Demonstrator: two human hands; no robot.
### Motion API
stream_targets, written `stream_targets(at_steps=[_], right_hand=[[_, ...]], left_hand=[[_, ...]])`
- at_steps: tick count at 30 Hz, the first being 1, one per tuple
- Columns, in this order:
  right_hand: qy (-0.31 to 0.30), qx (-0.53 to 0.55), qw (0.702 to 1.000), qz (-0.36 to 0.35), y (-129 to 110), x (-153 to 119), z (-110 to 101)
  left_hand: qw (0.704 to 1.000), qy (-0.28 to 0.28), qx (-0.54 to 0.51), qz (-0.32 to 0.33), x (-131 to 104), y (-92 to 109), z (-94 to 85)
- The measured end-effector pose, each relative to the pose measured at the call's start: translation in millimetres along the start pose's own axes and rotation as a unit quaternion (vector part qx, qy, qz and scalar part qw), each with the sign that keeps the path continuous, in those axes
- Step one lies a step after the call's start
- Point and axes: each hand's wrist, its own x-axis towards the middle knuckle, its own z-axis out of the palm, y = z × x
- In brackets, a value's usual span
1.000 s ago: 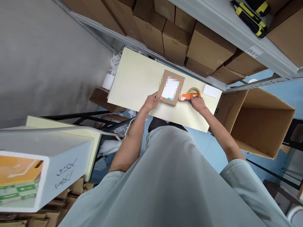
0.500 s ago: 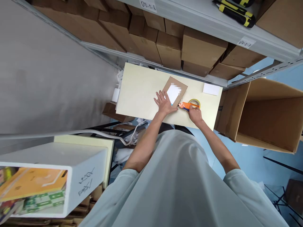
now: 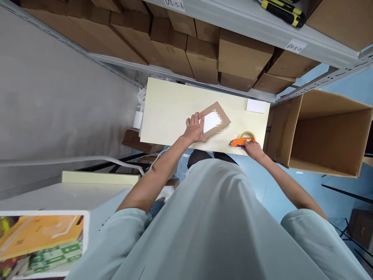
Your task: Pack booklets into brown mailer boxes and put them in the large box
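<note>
A small brown cardboard box (image 3: pixel 223 116) with a white label (image 3: pixel 211 121) lies tilted on the cream table (image 3: pixel 166 105). My left hand (image 3: pixel 194 127) grips its left end, with the fingers over the far edge and the thumb at the near edge. Farther right, my right hand (image 3: pixel 252 149) holds an orange tape dispenser (image 3: pixel 238 142) with a blue part, close to the table's front edge. A yellow-rimmed roll of tape (image 3: pixel 247 135) shows just behind the dispenser; whether it is fixed to it is unclear.
A white item (image 3: pixel 256 105) lies at the table's back right. Beyond, a metal shelf (image 3: pixel 247 23) carries cardboard boxes (image 3: pixel 243 50). An open carton (image 3: pixel 295 132) stands to the right. At the lower left, a white bin (image 3: pixel 86 233) holds colourful packets.
My left hand has gone from lying spread on the box to gripping its left end, and the box has turned. My right hand has moved right and nearer, with the orange dispenser.
</note>
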Motion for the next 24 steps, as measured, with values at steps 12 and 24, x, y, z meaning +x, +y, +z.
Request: stream_targets(at_steps=[12, 24], right_hand=[[0.016, -0.03, 0.999, -0.01, 34.0, 54.5, -47.7], [0.021, -0.02, 0.993, -0.112, -87.1, 60.6, -24.1]], left_hand=[[0.992, -0.056, 0.056, 0.103, -10.4, -20.8, -9.7], [0.995, -0.073, 0.024, 0.057, -0.2, -6.4, -14.4]])
